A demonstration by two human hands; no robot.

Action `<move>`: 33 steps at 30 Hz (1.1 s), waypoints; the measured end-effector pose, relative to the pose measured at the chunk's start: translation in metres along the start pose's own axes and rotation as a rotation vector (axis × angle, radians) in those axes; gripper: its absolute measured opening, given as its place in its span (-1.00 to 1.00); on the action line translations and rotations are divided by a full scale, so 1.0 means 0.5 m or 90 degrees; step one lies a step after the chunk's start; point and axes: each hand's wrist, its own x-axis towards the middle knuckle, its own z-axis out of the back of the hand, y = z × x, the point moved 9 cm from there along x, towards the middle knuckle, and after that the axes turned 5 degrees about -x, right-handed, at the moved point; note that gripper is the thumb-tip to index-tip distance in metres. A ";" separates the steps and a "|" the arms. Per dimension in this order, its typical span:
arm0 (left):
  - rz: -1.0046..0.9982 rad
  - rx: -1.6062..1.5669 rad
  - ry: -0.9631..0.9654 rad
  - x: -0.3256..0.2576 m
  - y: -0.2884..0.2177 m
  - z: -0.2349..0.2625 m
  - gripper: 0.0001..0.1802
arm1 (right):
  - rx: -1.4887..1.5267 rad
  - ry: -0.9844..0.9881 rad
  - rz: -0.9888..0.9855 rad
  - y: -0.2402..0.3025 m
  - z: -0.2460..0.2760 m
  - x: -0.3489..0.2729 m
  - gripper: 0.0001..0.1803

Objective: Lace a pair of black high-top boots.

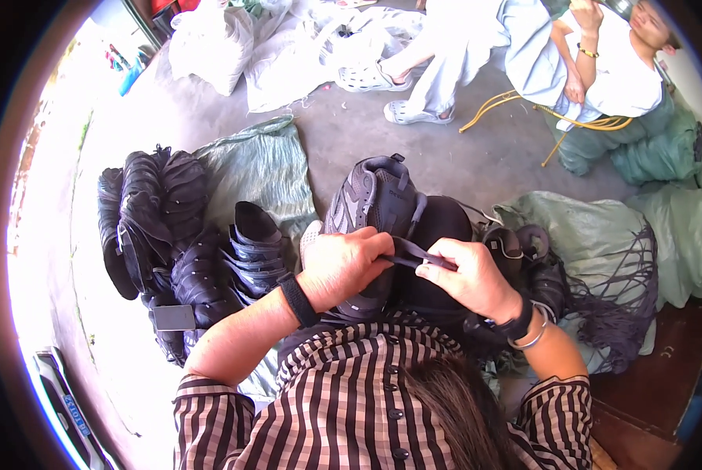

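Observation:
A dark grey sneaker (370, 194) rests on my lap, toe pointing away from me. My left hand (343, 265) lies on the shoe's upper and pinches one end of a flat black shoelace (415, 252). My right hand (470, 276) pinches the same lace a little to the right. The lace runs taut between both hands. Each wrist wears a black band, and the right one also has a silver bangle.
A pile of black shoes (175, 243) lies on the concrete floor at my left, beside a green sack (261, 164). More green sacks (601, 235) and a bundle of dark laces (621, 313) sit right. A seated person (601, 63) and white bags (288, 47) are beyond.

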 end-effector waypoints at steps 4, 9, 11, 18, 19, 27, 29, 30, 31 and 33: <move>-0.066 0.120 -0.057 -0.012 -0.025 0.026 -0.75 | 0.573 0.218 -0.303 -0.055 -0.032 0.021 -0.67; -0.103 0.157 -0.098 -0.016 -0.023 0.020 -0.69 | 0.706 0.036 -0.378 -0.141 -0.007 0.142 -0.66; -0.111 0.147 -0.112 -0.020 -0.022 0.020 -0.67 | 0.731 0.000 -0.297 -0.106 0.040 0.200 -0.67; -0.043 0.095 -0.153 -0.039 0.008 0.024 -0.54 | 0.496 0.016 -0.223 -0.056 0.024 0.212 -0.70; -0.015 0.060 -0.173 -0.044 0.018 0.028 -0.52 | 0.490 0.029 -0.211 -0.058 0.024 0.210 -0.70; 0.021 0.104 -0.153 -0.039 0.019 0.029 -0.52 | 0.412 0.049 -0.188 -0.061 0.061 0.169 -0.69; -0.011 0.133 -0.145 -0.031 0.004 0.041 -0.52 | 0.257 0.124 -0.222 -0.060 0.034 0.139 -0.70; -0.045 0.162 -0.138 -0.027 -0.010 0.045 -0.53 | 0.099 0.194 -0.252 -0.061 0.016 0.113 -0.71; -0.077 0.172 -0.137 -0.026 -0.011 0.043 -0.51 | 0.080 0.244 -0.216 -0.066 -0.006 0.096 -0.72; -0.087 0.186 -0.141 -0.023 -0.024 0.046 -0.52 | 0.143 0.272 -0.264 -0.077 -0.040 0.055 -0.76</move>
